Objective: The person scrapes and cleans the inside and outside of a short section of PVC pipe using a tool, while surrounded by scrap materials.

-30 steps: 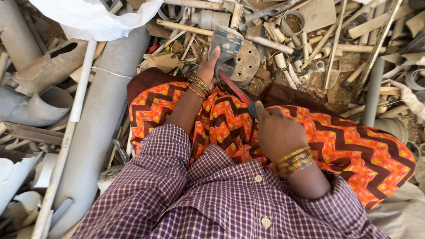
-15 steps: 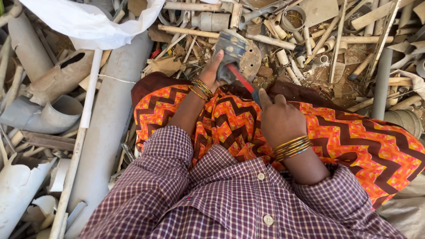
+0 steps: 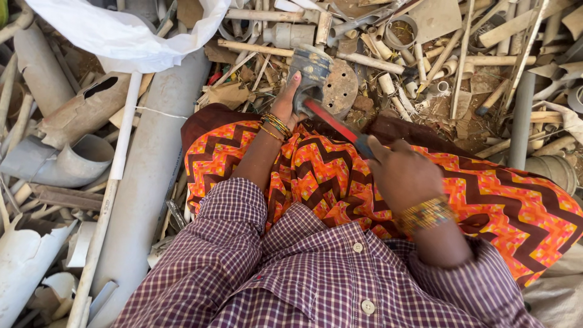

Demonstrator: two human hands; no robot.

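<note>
My left hand (image 3: 289,101) reaches forward over my lap and grips a grey, dirty pipe fitting (image 3: 311,68) standing on the scrap heap. My right hand (image 3: 403,175) is closed around the dark handle of a hammer with a red shaft (image 3: 333,124); the shaft runs up and left and its head end meets the bottom of the fitting, beside my left palm. Both wrists carry bangles. An orange and brown zigzag cloth (image 3: 486,200) covers my lap, below a checked purple shirt.
A heap of broken plastic pipes, sticks and fittings spreads ahead and to the right. A round perforated disc (image 3: 340,90) lies just right of the fitting. A long wide grey pipe (image 3: 152,182) lies along my left, with a white sack (image 3: 127,30) above it.
My right hand has swung down and right, bringing the red hammer against the fitting. The left hand still holds the fitting in about the same place.
</note>
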